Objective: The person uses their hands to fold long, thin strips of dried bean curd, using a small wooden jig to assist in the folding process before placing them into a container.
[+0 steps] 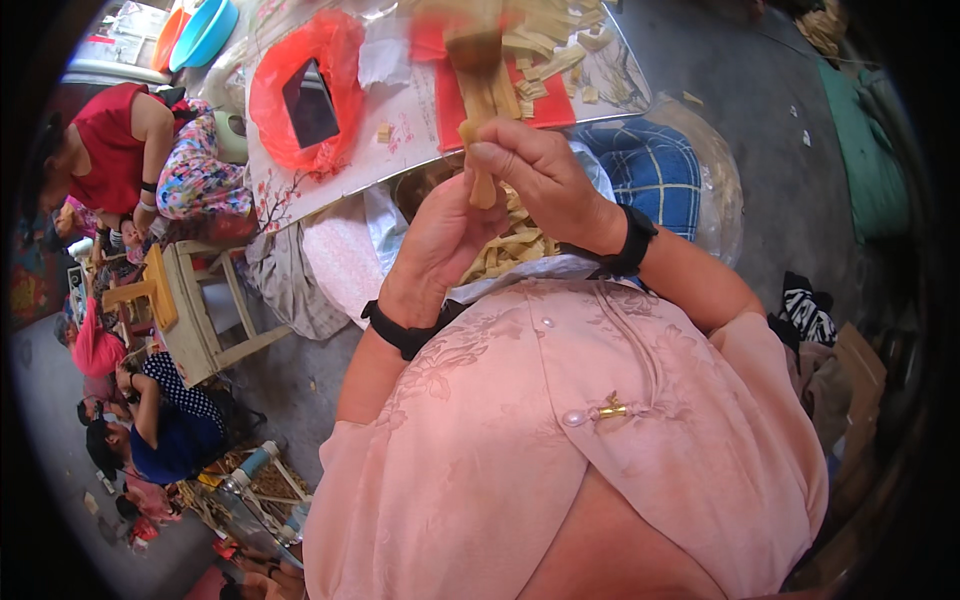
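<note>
My right hand [540,180] pinches a long tan strip [482,110], held upright in front of me. My left hand [440,240] is closed on the same strip's lower end, just beneath the right hand. Under both hands sits a bowl [420,180] heaped with more tan strips [510,250], resting on my lap. Each wrist wears a black band. My pink shirt fills the lower middle of the view.
A low table [400,130] ahead carries a red board [545,110] with cut tan pieces, a red plastic bag [310,90] and a dark tablet. A pale wooden stool [200,310] stands left. Other people sit on the left. Blue checked cloth [650,170] lies right.
</note>
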`<state>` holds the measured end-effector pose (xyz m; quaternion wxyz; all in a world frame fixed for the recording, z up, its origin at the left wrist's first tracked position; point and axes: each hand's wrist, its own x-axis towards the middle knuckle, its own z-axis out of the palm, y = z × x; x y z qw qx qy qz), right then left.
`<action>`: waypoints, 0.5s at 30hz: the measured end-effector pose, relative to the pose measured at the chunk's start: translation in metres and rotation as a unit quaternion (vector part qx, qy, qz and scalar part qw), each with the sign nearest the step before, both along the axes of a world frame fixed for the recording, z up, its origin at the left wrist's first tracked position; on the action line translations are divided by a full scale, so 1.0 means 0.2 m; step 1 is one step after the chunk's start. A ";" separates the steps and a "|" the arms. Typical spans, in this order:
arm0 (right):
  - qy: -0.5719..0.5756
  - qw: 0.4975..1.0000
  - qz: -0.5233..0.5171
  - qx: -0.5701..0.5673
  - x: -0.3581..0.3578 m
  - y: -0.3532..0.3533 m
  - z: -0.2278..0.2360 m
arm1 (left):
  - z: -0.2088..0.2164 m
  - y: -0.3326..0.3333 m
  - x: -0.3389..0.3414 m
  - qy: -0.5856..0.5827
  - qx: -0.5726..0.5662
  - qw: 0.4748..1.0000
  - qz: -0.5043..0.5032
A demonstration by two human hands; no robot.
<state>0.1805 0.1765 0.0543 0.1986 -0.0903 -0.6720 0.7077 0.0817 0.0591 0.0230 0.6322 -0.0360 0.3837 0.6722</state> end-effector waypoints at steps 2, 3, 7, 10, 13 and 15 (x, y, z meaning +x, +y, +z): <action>0.015 0.992 -0.054 0.116 0.00 0.02 -0.03 | -0.01 0.00 0.00 0.057 0.054 0.994 -0.075; 0.012 0.986 -0.066 0.152 -0.01 0.03 -0.06 | -0.01 0.00 0.00 0.077 0.072 0.989 -0.099; -0.036 0.992 -0.073 0.096 -0.02 0.07 -0.15 | 0.05 0.00 0.00 0.689 -0.017 0.722 0.056; -0.043 0.934 0.029 -0.353 -0.01 0.02 -0.03 | 0.15 0.01 0.00 0.811 0.063 0.561 0.156; -0.054 0.889 0.125 -0.437 0.01 0.00 0.09 | 0.22 0.01 -0.01 0.806 0.096 0.555 0.182; -0.063 0.947 0.101 -0.300 0.01 -0.01 0.16 | 0.27 0.02 -0.02 0.811 0.101 0.551 0.170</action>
